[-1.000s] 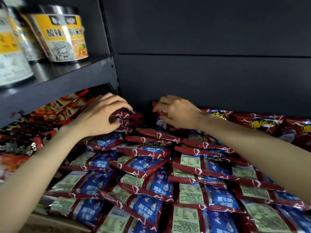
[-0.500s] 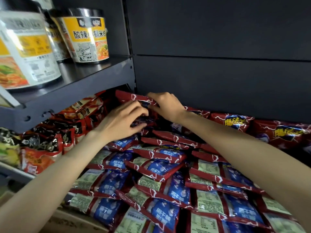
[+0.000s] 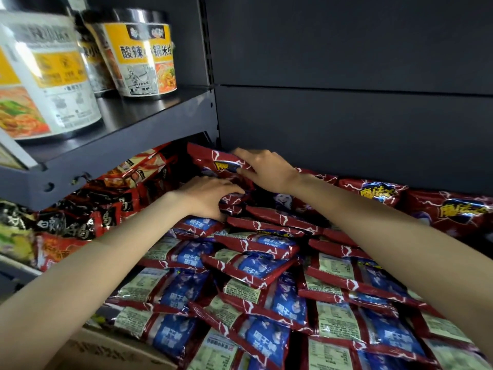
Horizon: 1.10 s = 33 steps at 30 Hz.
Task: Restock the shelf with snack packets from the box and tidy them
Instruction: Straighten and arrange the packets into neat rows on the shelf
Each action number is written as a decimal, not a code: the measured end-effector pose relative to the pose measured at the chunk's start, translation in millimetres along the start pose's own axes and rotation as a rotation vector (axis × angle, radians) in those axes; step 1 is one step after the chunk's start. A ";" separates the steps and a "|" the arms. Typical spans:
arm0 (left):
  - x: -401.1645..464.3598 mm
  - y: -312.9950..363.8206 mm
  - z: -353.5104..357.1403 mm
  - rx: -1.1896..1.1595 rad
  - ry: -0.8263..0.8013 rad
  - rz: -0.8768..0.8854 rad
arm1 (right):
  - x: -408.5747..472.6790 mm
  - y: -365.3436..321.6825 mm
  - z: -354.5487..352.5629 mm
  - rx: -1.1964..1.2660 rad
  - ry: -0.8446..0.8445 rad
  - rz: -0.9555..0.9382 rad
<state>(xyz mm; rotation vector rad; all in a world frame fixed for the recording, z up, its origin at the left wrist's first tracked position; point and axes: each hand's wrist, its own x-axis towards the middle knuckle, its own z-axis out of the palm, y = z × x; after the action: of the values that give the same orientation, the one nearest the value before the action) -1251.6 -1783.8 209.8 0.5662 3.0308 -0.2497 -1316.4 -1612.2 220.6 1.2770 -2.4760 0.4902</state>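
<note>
Dark grey metal shelf back panel behind. Glossy red-and-blue snack packets overlapping in rows across the shelf, crinkled foil, flat rectangles. Cardboard box at the lower left edge. Yellow-labelled noodle tubs on the upper shelf; red-black packets beneath it. Upright red packet at the back corner, pinched by the right hand, fingers curled over its top edge. Left hand just below, fingers curled round another red packet's edge.

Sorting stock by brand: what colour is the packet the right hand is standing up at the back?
Dark red packet, yellow lettering on blue, head view.
</note>
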 end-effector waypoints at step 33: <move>2.4 1.5 -5.6 -0.264 0.319 -0.021 | -11.4 22.3 5.5 -0.814 0.074 -0.120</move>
<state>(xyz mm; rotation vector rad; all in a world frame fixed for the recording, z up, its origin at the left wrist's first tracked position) -1253.4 -1780.6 214.9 0.6032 3.2933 0.2641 -1329.1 -1594.3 207.4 1.0087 -2.1343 -0.4599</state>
